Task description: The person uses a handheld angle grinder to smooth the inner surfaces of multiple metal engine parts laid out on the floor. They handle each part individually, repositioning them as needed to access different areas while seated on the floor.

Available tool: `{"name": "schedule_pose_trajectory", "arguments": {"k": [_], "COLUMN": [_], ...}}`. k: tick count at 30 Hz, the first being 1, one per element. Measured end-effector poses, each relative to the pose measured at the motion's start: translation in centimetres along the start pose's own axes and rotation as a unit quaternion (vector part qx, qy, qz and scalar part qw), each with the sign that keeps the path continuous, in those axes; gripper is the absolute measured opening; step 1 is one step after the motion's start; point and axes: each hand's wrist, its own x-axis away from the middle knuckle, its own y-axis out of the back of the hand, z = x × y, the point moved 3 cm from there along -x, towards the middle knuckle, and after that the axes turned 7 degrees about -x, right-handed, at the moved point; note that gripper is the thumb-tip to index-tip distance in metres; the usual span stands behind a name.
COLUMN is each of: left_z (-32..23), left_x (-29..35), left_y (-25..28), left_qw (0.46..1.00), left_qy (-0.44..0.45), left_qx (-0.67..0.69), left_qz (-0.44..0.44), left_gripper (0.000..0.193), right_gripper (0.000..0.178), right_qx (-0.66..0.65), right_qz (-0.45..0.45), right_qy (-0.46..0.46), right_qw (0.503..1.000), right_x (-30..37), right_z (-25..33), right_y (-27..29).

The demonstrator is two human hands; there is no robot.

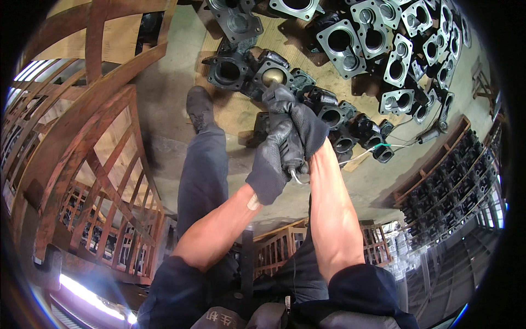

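Dark navy fabric sleeves [364, 285] are covering the person's arms nearest the camera. The dark-gloved left hand [268, 162] and dark-gloved right hand [307, 125] are wrapping closely around a black cylindrical tool [292, 154], which is pointing toward a black-and-silver cast-metal housing [274, 72] resting on tan wood [235, 115].

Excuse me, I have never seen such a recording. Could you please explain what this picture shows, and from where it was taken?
There is no robot here, only a person at work. A wide fisheye camera on the person's head looks down, so straight edges bend near the rim. The dark-gloved left hand and right hand grip a dark cylindrical tool with a bent metal fitting at its near end. Beyond it, metal castings with round openings lie on wooden boards; one shows a brass-coloured disc. Reddish-brown slatted frames stand at the left.
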Motion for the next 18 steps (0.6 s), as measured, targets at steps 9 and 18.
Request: {"name": "schedule_pose_trajectory", "arguments": {"k": [9,18], "left_z": [1.2,0.3], "left_x": [0.6,0.5], "left_y": [1.6,0.6], "left_qw": [1.0,1.0], "left_qy": [0.003,-0.006], "left_qx": [-0.006,-0.009], "left_qz": [-0.009,0.012], "left_gripper": [0.033,0.021], "right_gripper": [0.021,0.022], "right_qx": [0.072,-0.034], "right_qz": [0.028,0.0], "right_qy": [0.066,-0.025], "right_qw": [0.995,0.999], "right_x": [2.8,0.9], "right_z": [0.9,0.0], "right_y": [-1.0,-0.4]}}
